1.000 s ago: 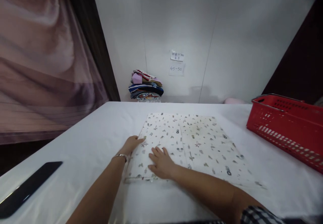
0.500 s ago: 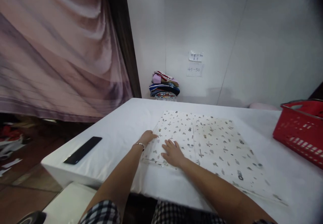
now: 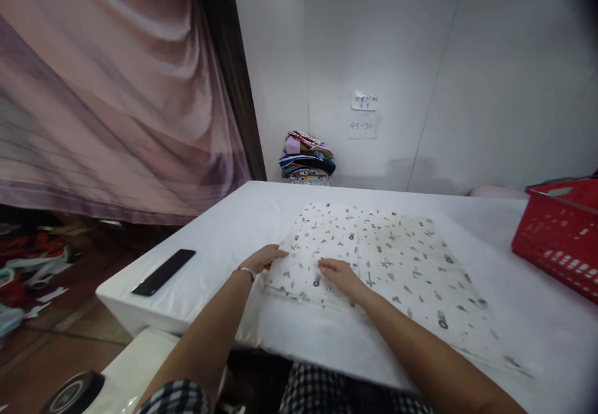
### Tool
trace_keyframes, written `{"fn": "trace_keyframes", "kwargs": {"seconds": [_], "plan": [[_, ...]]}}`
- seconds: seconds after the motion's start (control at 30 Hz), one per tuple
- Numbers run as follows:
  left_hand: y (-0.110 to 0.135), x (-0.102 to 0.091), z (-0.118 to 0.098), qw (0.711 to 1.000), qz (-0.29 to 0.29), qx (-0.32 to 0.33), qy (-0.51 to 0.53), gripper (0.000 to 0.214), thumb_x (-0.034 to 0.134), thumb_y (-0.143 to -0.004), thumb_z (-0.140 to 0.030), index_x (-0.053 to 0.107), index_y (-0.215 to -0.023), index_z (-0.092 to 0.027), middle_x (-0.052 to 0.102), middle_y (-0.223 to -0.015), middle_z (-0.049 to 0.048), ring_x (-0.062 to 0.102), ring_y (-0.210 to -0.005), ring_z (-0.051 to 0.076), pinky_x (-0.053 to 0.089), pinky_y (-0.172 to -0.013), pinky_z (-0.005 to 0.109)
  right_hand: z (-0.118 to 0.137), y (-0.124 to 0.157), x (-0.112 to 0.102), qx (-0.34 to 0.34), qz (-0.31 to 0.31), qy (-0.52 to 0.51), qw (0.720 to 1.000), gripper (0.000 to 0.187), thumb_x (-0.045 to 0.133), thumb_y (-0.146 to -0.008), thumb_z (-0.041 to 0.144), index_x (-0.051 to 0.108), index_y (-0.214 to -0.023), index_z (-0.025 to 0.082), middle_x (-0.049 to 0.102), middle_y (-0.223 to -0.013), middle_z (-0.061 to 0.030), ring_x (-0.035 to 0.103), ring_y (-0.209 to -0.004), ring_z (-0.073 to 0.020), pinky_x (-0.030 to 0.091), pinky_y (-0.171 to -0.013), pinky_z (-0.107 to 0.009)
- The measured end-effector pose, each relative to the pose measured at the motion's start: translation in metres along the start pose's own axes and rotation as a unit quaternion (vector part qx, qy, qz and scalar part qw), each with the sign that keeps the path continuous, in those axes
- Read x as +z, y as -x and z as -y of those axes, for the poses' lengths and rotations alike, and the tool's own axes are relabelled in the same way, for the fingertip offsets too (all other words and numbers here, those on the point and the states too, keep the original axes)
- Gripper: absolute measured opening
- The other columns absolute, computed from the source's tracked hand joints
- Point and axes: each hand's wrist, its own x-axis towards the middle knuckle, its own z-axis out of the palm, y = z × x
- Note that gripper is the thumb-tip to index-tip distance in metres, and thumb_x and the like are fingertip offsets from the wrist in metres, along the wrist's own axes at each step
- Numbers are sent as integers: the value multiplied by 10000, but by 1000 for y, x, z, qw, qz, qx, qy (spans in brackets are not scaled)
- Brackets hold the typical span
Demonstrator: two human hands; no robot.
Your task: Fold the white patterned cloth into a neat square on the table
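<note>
A white cloth [image 3: 397,264] with a small grey-and-brown print lies folded flat, its left part looking layered. At its left edge is my left hand [image 3: 265,257], closed on the fabric; the thumb rests on top and the other fingers are partly hidden. My right hand [image 3: 343,277] is on the left part of the cloth, turned somewhat on its side. Its fingers are stretched out and hold nothing.
The cloth lies on a white table [image 3: 224,227]. A black flat object [image 3: 163,272] rests near the left edge. A red plastic basket [image 3: 558,239] stands at the right. Folded fabrics [image 3: 307,157] are stacked behind the table, and a pink curtain [image 3: 140,90] hangs at left.
My left hand has shifted slightly left and closed on the cloth's edge. My right hand has moved a little right and turned from lying flat onto its side.
</note>
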Motion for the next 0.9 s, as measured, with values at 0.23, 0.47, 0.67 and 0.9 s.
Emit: {"fn": "trace_keyframes", "kwargs": {"seconds": [0.23,0.47,0.67,0.9], "plan": [[17,1,4,998,13,26,58,640,658,-696,-305,452,-1288,-173,524,-1346,117,568,-1126,234,512,-767,264,8,-15,-12,77,12,-102,992,318,529,-871,225,612,-1172,161,681,-1091,-102,653,-859,-151,513,-717,-258],[31,-1,27,999,-15,22,37,589,671,-659,-301,528,-1217,-181,629,-1156,100,614,-950,233,471,-666,278,13,-40,-10,84,33,-102,991,279,537,-873,222,620,-1131,158,694,-1029,-105,658,-791,-133,516,-664,-231],[16,8,60,993,-88,65,-39,158,616,-656,-276,604,-736,-140,576,-637,4,528,-612,152,352,-538,247,21,-92,-26,58,2,49,997,308,509,-888,245,619,-1160,150,681,-1092,-123,660,-880,-157,527,-673,-226],[2,15,83,983,-133,124,13,106,543,-649,-273,538,-670,-170,527,-596,-38,498,-594,128,341,-554,230,38,-192,-54,3,-68,235,970,318,518,-849,225,676,-1122,182,655,-1176,-82,585,-1101,-243,449,-920,-315]]}}
